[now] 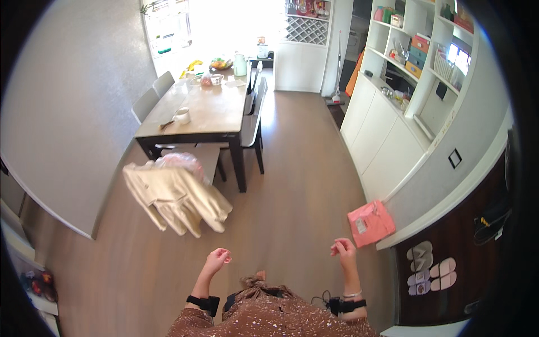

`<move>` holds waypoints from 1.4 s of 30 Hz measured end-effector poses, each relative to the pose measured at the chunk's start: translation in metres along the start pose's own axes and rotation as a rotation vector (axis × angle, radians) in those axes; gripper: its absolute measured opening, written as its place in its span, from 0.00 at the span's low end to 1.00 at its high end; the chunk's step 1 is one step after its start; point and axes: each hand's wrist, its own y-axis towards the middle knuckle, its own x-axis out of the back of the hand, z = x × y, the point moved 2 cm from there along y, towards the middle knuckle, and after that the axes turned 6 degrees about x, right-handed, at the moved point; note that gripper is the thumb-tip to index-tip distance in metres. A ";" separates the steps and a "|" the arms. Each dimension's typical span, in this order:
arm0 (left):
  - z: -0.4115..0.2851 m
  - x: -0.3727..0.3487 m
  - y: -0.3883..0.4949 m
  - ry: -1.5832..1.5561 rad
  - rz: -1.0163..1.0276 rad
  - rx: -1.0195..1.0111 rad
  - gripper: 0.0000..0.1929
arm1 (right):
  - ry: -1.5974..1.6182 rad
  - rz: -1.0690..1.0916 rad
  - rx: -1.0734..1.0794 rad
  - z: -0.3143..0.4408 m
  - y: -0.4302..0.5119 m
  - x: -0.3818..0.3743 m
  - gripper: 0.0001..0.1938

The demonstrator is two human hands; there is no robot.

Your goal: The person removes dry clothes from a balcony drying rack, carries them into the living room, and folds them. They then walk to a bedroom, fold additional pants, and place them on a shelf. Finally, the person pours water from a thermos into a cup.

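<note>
Both hands are raised in front of the body over the wooden floor. My left hand (218,258) has curled fingers with nothing seen in them; a cream jacket (172,189) lies ahead of it, draped over the near end of a bench. A plastic bag (183,162) sits behind the jacket on the bench. My right hand (344,248) has bent fingers and holds nothing that I can see. Just beyond it, a pink plastic parcel (371,223) with a label lies on the floor against the wall corner.
A dining table (210,105) with a white mug (182,115) stands ahead, with chairs (257,118) along its sides. White cabinets (374,126) line the right. Slippers (443,274) lie on the dark floor at the lower right. A mop (336,97) leans near the doorway.
</note>
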 end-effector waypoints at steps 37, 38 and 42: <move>-0.510 -0.263 0.876 -0.018 0.159 -0.273 0.09 | -0.013 -0.093 -0.021 -0.087 0.942 0.017 0.06; -0.519 -0.265 0.899 -0.013 0.182 -0.281 0.09 | 0.001 -0.099 -0.061 -0.097 0.957 0.018 0.06; -0.550 -0.263 0.988 -0.035 0.072 -0.294 0.09 | -0.015 -0.135 -0.167 -0.130 1.039 0.024 0.07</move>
